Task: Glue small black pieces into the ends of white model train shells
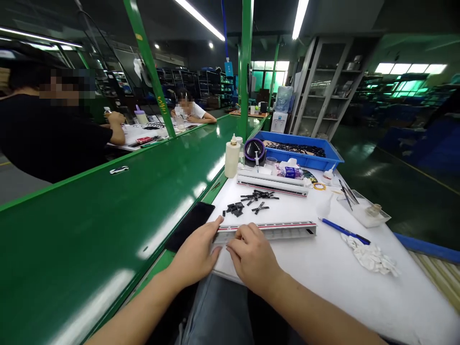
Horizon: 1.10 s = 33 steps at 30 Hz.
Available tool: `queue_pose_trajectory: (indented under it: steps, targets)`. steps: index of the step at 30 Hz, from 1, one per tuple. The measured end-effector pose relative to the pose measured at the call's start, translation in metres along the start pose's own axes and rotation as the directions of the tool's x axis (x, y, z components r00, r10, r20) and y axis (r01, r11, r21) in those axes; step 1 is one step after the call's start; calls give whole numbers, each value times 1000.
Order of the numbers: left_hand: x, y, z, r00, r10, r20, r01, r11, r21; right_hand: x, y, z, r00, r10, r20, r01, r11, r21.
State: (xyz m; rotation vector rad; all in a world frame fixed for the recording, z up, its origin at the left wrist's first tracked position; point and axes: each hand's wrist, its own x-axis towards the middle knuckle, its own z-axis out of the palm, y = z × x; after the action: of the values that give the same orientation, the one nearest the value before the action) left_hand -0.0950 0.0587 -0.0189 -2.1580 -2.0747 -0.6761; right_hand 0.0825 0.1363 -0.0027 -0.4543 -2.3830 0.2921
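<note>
So you're at a white surface (302,278) with a shiny green conveyor (108,239) running along to the left of your hands. Across it there's a person in black (53,129), and another one in a white sleeve (197,111) further off. Ahead and to your right is a grey cabinet (325,86) with shelves, under strip lights.

Your left hand (196,251) has the left end of a long white casing (287,229) between thumb and fingers. Your right hand (255,256) is curled up, fingertips bunched at the near side of it; can't tell if they're pinching anything. The casing is a thin, straight channel with a red stripe, lying right in front of you.

Just beyond your hands: flat little black pieces (235,208) in loose heaps, then a second white casing (273,184), then a blue plastic tray (332,155). Right of your right hand there's a slim blue pen (345,230) and a crumpled white cloth (373,258).

Writing-wise, the green post (151,72) has yellow marks I can't make out, and the purple packet (291,171) past your hands is too small to read.
</note>
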Motion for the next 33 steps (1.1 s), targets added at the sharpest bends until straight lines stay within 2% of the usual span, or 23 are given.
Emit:
queue_pose_trajectory:
  steps: [5, 10, 13, 15, 16, 18, 19, 20, 21, 22, 23, 24, 25, 27, 29, 31, 33]
  targets:
    - [-4, -9, 7, 998, -58, -27, 52, 976, -211, 12, -2, 28, 1000, 14, -18, -16, 995, -104]
    - [-5, -11, 5, 996, -90, -18, 79, 939, -335, 17, -8, 44, 999, 47, 6, -46, 989, -143]
    - [-6, -14, 4, 996, -62, -58, 37, 931, -363, 16, -9, 31, 1000, -18, 2, 18, 998, -68]
    - [-6, -16, 3, 997, -23, -74, -3, 944, -330, 13, -2, 5, 993, -80, -85, 80, 997, -6]
    - [-6, -17, 2, 998, -1, -65, -18, 955, -295, 10, 7, -13, 981, -96, -166, 98, 995, 3]
    - [-5, -19, 1, 999, 41, -25, -45, 980, -192, 5, 34, -51, 920, -102, -379, 88, 995, -54]
    - [-5, -20, 0, 998, 66, -7, -66, 989, -130, 1, 53, -71, 869, -63, -491, 16, 995, -100]
    - [-5, -21, 0, 996, 95, 0, -94, 993, -66, -3, 75, -89, 772, -14, -636, -89, 988, -129]
    - [-4, -22, 0, 992, 122, -5, -122, 992, -5, -9, 98, -104, 644, 34, -764, -202, 971, -127]
    - [-4, -22, 0, 989, 145, -16, -144, 988, 51, -15, 121, -117, 533, 75, -843, -290, 952, -99]
    - [-4, -23, 1, 987, 159, -26, -156, 983, 99, -22, 144, -126, 456, 123, -881, -351, 935, -52]
    - [-3, -23, 2, 986, 166, -32, -160, 977, 139, -31, 165, -132, 433, 189, -881, -406, 914, -4]
    - [-2, -23, 3, 985, 166, -37, -157, 972, 173, -39, 184, -135, 441, 272, -855, -449, 892, 52]
    - [0, -22, 3, 987, 152, -50, -138, 966, 220, -56, 212, -132, 539, 458, -707, -513, 844, 156]
    - [4, -20, 2, 990, 135, -37, -123, 966, 229, -67, 230, -122, 627, 578, -522, -562, 800, 211]
    - [9, -18, -2, 993, 114, 18, -116, 971, 211, -72, 240, -112, 660, 619, -425, -594, 777, 208]
    - [15, -16, -6, 993, 99, 66, -110, 975, 191, -71, 245, -105, 663, 619, -421, -605, 775, 185]
